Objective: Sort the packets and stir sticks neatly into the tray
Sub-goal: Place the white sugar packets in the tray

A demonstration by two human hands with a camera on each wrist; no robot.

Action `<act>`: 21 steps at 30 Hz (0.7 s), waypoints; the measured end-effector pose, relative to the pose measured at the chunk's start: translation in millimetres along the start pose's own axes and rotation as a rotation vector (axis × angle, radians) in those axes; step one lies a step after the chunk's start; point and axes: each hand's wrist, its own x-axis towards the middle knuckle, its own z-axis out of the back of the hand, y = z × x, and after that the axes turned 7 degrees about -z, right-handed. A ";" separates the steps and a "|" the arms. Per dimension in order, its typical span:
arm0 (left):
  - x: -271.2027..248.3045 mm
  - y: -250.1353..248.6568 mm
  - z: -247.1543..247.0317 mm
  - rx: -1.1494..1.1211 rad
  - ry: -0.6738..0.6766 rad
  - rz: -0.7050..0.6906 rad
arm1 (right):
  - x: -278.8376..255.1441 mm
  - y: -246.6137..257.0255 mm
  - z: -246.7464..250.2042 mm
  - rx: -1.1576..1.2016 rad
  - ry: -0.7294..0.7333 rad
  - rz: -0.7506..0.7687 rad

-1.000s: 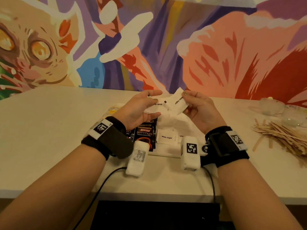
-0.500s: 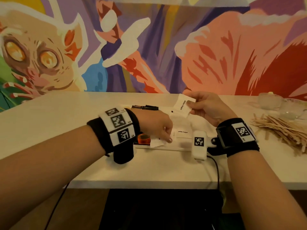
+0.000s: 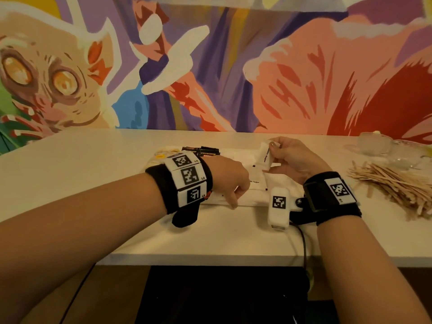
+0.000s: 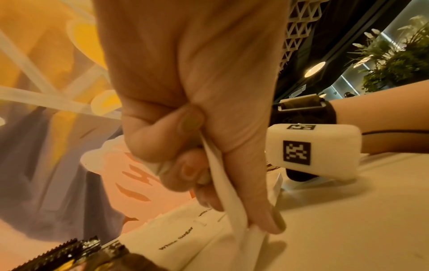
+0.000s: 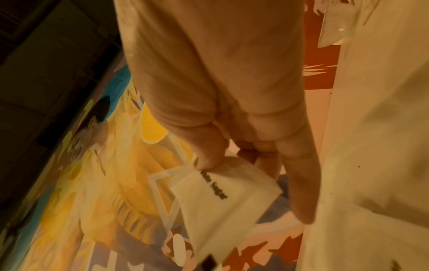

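Meanwhile, over the white table [image 3: 93,160] beneath a mural [image 3: 304,78], both hands grip sugar packets.

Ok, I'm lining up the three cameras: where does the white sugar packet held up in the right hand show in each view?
Head: white paper packet printed "White Sugar", centre right, pinched in the right hand above the table.
Left wrist: not in it; only another white packet held by the left hand.
Right wrist: lower centre, below the thumb.
Shared landmark: the colourful painted mural behind the table.
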 end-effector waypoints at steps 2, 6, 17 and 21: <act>3.8 3.8 0.1 0.003 -0.007 0.007 | 2.3 -2.9 -4.5 -0.026 0.013 -0.029; 11.5 12.8 0.6 0.004 -0.020 0.029 | 5.4 -9.0 -11.4 0.027 0.052 -0.070; -3.6 54.1 6.0 -0.720 -0.562 0.229 | 20.4 -16.5 4.0 0.257 -0.127 -0.104; -8.8 66.8 1.7 -1.510 -0.877 0.370 | 22.8 -16.5 -2.9 0.047 -0.168 -0.089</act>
